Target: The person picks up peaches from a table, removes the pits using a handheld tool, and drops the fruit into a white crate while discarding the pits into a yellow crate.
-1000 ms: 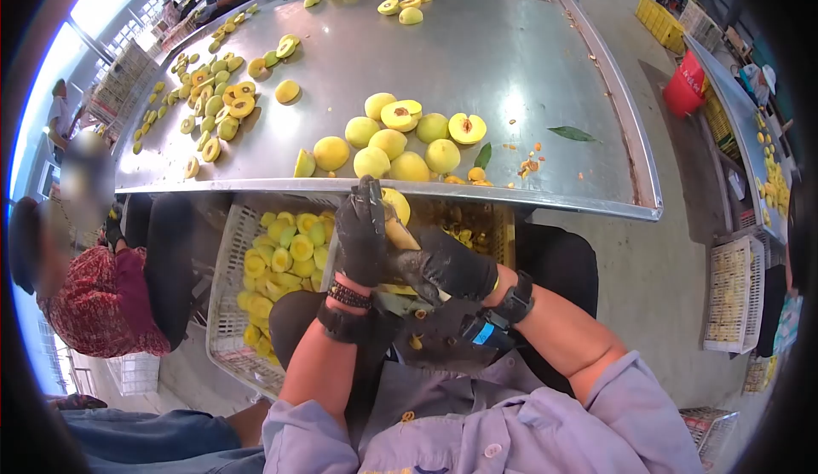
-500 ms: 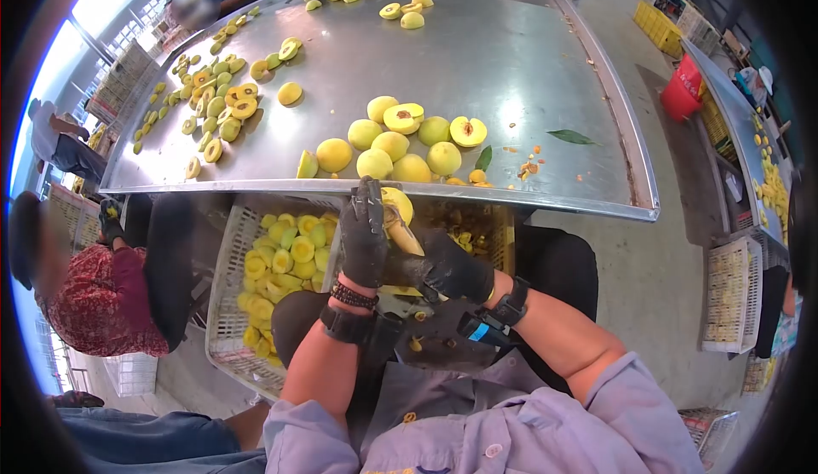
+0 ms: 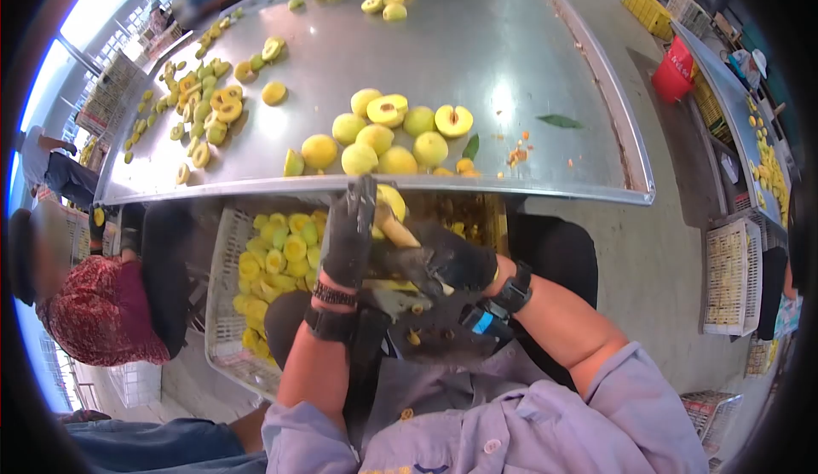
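Note:
My left hand (image 3: pixel 348 240), in a dark glove, is closed around a yellow peach half (image 3: pixel 391 202) just below the table's near edge. My right hand (image 3: pixel 460 258), gloved too, grips a wooden-handled tool (image 3: pixel 399 232) that lies against the peach. The tool's working end is hidden by the fruit and fingers. On the metal table (image 3: pixel 503 65), a cluster of yellow peaches (image 3: pixel 375 137) sits beyond my hands, some cut open with brown at the centre. Under my hands a crate (image 3: pixel 494 231) holds small brownish-yellow bits.
A white crate (image 3: pixel 217 304) full of peach halves (image 3: pixel 285 248) stands left of my knees. More cut fruit (image 3: pixel 204 103) covers the table's left side. A leaf (image 3: pixel 560 121) and scraps (image 3: pixel 518 150) lie at right. A co-worker in a red patterned top (image 3: pixel 102 312) sits at left.
The view has shifted slightly, with the table moving up and left. Both my hands keep their holds on peach and tool. A co-worker's gloved hand at the table's far edge has gone from view.

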A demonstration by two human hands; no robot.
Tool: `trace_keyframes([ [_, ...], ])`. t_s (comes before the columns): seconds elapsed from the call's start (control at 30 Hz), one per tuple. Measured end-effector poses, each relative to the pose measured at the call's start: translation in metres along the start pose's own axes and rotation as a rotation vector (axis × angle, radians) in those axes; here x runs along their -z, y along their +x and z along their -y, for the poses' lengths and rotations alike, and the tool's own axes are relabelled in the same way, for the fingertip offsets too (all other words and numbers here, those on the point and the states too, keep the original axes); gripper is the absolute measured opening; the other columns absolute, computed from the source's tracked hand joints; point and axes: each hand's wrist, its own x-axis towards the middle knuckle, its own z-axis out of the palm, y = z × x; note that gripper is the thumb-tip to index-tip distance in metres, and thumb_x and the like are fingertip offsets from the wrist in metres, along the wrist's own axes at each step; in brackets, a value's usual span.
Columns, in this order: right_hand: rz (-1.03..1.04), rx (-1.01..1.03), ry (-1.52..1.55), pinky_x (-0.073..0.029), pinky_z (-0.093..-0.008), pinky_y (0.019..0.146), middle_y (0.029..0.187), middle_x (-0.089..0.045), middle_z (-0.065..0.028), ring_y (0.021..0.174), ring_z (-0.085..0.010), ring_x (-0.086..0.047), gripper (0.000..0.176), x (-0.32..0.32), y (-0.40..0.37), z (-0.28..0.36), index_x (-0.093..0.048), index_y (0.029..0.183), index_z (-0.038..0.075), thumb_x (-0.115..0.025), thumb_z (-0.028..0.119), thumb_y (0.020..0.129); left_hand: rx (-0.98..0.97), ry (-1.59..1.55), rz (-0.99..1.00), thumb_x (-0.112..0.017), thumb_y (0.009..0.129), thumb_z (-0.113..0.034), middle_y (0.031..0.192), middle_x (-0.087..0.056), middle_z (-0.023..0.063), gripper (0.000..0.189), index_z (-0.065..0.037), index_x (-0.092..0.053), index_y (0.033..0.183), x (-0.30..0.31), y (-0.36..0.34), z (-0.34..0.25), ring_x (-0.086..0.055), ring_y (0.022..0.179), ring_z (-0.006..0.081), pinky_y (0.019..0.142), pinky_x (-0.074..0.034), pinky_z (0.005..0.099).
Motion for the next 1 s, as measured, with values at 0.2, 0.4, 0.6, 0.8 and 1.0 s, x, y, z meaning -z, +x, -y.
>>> trace_keyframes([
  [0.2, -0.156, 0.37, -0.42, -0.046, -0.0281, 0.067, 0.093, -0.061, -0.005, 0.078, -0.0153, -0.058, 0.036, -0.012, 0.007, 0.001, -0.05, 0.119, 0.001, -0.059, 0.013, 0.086, 0.147, -0.142, -0.064, -0.047, 0.09, -0.006, 0.101, -0.059, 0.0179, 0.034, 0.006, -0.048, 0.122, -0.016, 0.009, -0.001, -0.058, 0.087, 0.0252, 0.077, -0.047, 0.0341],
  [0.4, -0.329, 0.534, -0.624, -0.046, -0.0361, 0.082, 0.104, -0.061, -0.0186, 0.096, -0.0273, -0.059, 0.037, -0.027, 0.011, 0.0, -0.053, 0.113, 0.001, -0.065, 0.014, 0.08, 0.421, -0.484, -0.182, -0.043, 0.094, -0.015, 0.103, -0.058, 0.0171, 0.037, 0.006, -0.045, 0.124, -0.016, 0.008, -0.024, -0.058, 0.086, 0.0243, 0.073, -0.048, 0.0335],
  [0.6, -0.553, 0.529, -0.893, -0.046, -0.0416, 0.068, 0.092, -0.058, -0.0222, 0.082, -0.04, -0.057, 0.027, -0.02, 0.018, -0.014, -0.052, 0.1, 0.001, -0.064, 0.014, 0.08, 0.252, -0.377, -0.322, -0.035, 0.099, -0.02, 0.108, -0.057, 0.0143, 0.034, 0.006, -0.05, 0.114, -0.016, 0.007, -0.03, -0.054, 0.099, 0.0191, 0.087, -0.044, 0.033],
  [0.8, -0.753, 0.663, -0.824, -0.047, -0.0434, 0.068, 0.092, -0.059, -0.0209, 0.081, -0.0394, -0.058, 0.033, -0.008, 0.024, 0.002, -0.051, 0.106, 0.0, -0.064, 0.012, 0.078, 0.193, -0.195, -0.322, -0.035, 0.096, -0.008, 0.116, -0.054, 0.0185, 0.034, 0.006, -0.043, 0.126, -0.002, 0.016, -0.031, -0.054, 0.103, 0.0264, 0.09, -0.042, 0.0344],
  [1.0, -0.684, 0.913, -1.237, -0.046, -0.0446, 0.077, 0.1, -0.057, -0.0194, 0.086, -0.0398, -0.056, 0.036, -0.008, 0.036, 0.013, -0.053, 0.11, 0.002, -0.064, 0.012, 0.077, 0.381, -0.649, -0.208, -0.034, 0.098, -0.015, 0.114, -0.056, 0.0159, 0.034, 0.004, -0.046, 0.124, -0.012, 0.016, -0.041, -0.054, 0.102, 0.021, 0.09, -0.042, 0.0334],
])
